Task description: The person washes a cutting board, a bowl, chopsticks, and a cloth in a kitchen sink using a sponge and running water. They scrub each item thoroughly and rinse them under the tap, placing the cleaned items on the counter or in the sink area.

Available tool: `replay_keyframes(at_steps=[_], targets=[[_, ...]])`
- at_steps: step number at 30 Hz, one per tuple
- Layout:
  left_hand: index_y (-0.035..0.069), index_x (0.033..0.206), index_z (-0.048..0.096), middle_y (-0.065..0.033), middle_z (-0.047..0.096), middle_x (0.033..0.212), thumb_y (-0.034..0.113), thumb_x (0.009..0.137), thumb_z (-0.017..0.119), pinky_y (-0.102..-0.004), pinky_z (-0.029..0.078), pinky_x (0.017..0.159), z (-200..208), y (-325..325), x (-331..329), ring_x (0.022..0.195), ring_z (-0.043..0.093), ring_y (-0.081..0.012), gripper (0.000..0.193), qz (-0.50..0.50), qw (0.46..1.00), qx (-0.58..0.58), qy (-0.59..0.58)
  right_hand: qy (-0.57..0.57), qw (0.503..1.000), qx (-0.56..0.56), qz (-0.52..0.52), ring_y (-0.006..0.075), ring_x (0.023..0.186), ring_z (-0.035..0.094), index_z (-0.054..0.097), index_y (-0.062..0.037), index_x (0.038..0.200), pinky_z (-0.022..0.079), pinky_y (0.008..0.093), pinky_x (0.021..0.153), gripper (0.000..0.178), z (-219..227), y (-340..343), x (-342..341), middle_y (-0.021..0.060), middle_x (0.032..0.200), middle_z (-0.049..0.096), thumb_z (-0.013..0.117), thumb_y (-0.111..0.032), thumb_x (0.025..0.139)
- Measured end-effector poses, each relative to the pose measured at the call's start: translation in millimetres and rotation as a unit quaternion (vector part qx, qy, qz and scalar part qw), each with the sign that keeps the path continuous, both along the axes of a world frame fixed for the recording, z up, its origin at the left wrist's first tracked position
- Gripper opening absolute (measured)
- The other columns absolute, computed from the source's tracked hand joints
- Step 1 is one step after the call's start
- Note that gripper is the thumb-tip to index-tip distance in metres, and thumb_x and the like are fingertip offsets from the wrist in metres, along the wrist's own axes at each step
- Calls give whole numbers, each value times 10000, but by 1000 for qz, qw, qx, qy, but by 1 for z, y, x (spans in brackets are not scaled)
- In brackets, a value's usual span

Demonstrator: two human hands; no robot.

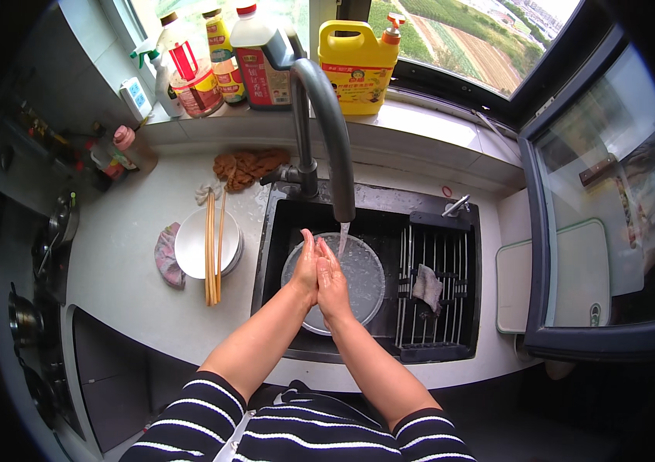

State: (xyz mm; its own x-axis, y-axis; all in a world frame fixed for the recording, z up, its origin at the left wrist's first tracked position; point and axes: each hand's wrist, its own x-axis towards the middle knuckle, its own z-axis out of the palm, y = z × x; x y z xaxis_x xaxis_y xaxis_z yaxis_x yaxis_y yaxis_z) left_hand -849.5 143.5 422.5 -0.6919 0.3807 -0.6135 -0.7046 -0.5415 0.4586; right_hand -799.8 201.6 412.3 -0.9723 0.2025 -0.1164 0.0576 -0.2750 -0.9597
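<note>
Palm against palm, my left hand point(307, 269) and my right hand point(333, 290) meet over the sink point(389, 202), wet, with their fingers stretched out. No object shows in either one. A stream of water point(344, 239) falls from the dark faucet point(335, 138) close beside my right fingers. Beneath the hands, a round basin point(366, 304) in the dark sink holds water with bubbles or ripples on it. The parts of the palms that touch are hidden.
A white bowl point(191, 242) with wooden chopsticks point(210, 262) across it stands left of the sink. A brown cloth point(246, 168) lies behind. Right of the basin, a rack point(451, 323) carries a grey rag point(427, 289). A yellow jug point(354, 65) and several bottles line the sill. An open window point(539, 231) juts in at right.
</note>
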Motion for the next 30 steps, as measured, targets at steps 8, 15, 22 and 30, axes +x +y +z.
replay_keyframes(at_steps=[8, 15, 22, 30], targets=[[18, 1474, -12, -100, -70, 1561, 690, 899, 206, -355, -39, 1146, 31, 12, 15, 1435, -83, -197, 911, 34, 975, -155, 154, -175, 904, -369, -129, 92, 567, 428, 429, -67, 1281, 324, 234, 396, 365, -16, 46, -25, 32, 859, 485, 476, -272, 983], [2, 1473, 41, -102, 3, 1563, 656, 914, 264, -334, 29, 1152, 31, 10, 31, 1438, -15, -181, 888, 8, 992, -105, 64, -254, 884, -366, -139, 108, 400, 307, 460, -111, 874, 212, 237, 342, 383, 4, 30, -37, -14, 564, 359, 419, -480, 965], [-6, 1473, 80, -159, 150, 1527, 668, 893, 350, -305, 204, 1102, 27, 5, 16, 1359, 238, -172, 928, 11, 993, -100, 63, -205, 842, -498, 18, 224, 594, 549, 511, -106, 932, 460, 319, 489, 437, -9, 44, -39, 77, 733, 552, 369, -518, 962], [-2, 1471, 49, -167, 74, 1545, 622, 927, 339, -356, 84, 1146, -3, -40, -126, 1434, 51, -255, 877, 226, 871, -369, 233, -151, 840, -511, 102, 331, 1007, 613, 466, -159, 1236, 569, 410, 739, 398, -5, 57, -35, 150, 1107, 594, 370, -446, 978]])
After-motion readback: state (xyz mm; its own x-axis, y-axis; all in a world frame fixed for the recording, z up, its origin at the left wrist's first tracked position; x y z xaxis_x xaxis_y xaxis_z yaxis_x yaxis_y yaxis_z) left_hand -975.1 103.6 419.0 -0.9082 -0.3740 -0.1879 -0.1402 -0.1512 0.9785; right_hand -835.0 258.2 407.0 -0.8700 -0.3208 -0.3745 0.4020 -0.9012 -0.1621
